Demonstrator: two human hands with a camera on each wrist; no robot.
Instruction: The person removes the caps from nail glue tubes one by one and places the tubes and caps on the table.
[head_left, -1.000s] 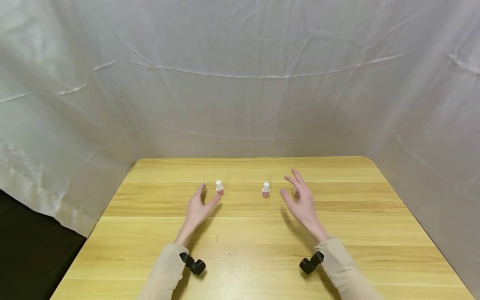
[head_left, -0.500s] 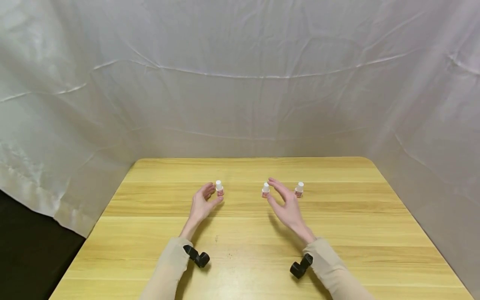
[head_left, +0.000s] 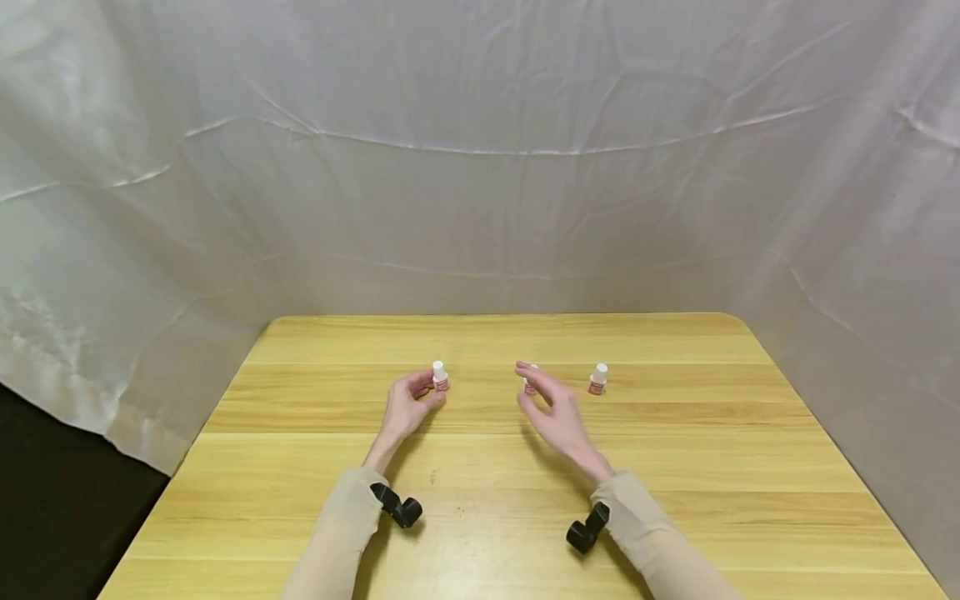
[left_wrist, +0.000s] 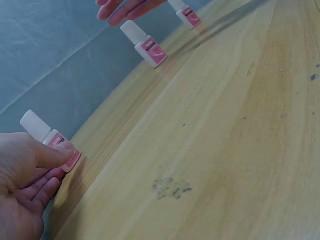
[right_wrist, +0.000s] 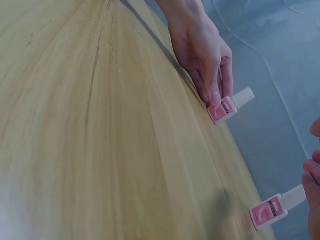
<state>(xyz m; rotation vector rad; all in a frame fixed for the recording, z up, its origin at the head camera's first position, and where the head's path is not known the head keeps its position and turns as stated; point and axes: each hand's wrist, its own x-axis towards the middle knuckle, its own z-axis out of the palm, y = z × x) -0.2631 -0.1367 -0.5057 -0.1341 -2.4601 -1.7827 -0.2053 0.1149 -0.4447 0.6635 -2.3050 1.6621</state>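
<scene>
Three small white bottles with pink labels and tall white caps stand upright in a row on the wooden table (head_left: 480,467). At the left bottle (head_left: 439,377), my left hand (head_left: 402,410) pinches its lower body, thumb over the label in the left wrist view and fingers behind. My right hand (head_left: 558,421) is held beside the middle bottle (right_wrist: 269,212), thumb and fingers spread apart around its near right side. From the head view that hand partly covers the middle bottle. The right bottle (head_left: 597,380) stands untouched, to the right of my right hand.
Pale fabric sheeting (head_left: 480,217) hangs behind the table and along both sides. A black wrist camera (head_left: 405,510) is strapped to the left sleeve, another camera (head_left: 582,533) to the right one. Dark smudges (left_wrist: 171,187) mark the tabletop.
My right hand has moved left from in front of the right bottle, uncovering it, to the middle bottle. My left hand has closed in on the left bottle and taken hold of it.
</scene>
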